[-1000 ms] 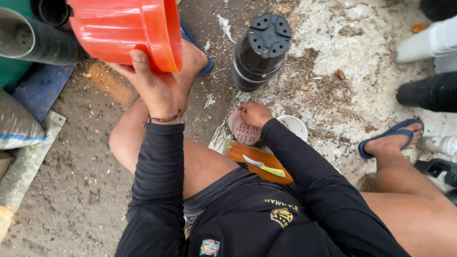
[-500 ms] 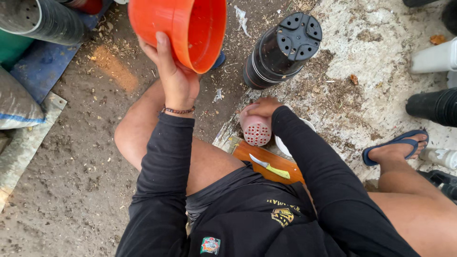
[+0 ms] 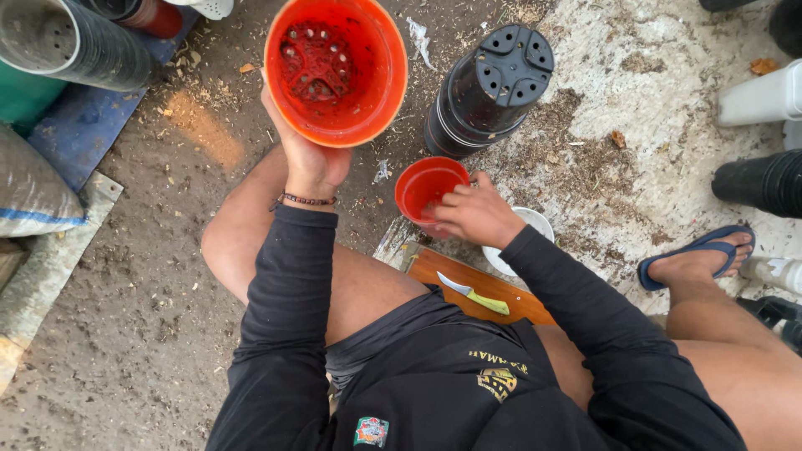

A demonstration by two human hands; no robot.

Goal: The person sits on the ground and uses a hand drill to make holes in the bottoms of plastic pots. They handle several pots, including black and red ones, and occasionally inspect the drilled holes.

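Nearest the body, a wooden board (image 3: 480, 288) lies on the ground between the knees, with a small knife with a green handle (image 3: 473, 293) resting on it, blade toward the left knee. Just beyond the board's far edge the right hand (image 3: 476, 213) rests on the rim of a small red pot (image 3: 424, 190), fingers (image 3: 444, 200) curled narrow over the rim's near side and dipping inside; a white bowl (image 3: 535, 224) sits just beside the wrist, partly hidden by it. The left hand (image 3: 311, 163) is raised above the knee, fingers wrapped under and around the wall of a large orange pot (image 3: 336, 71), its mouth tilted toward the camera so the holed bottom shows. Just right of that pot, a stack of black pots (image 3: 489, 90) lies on its side, close to the small red pot but apart from it. The ground (image 3: 159, 276) is packed dirt strewn with wood chips, open to the left of the knee. At the far left lie a grey sack (image 3: 33, 188), a blue sheet (image 3: 79, 134) and a dark tube-like pot (image 3: 71, 46); at the right, a foot in a blue sandal (image 3: 697, 259).
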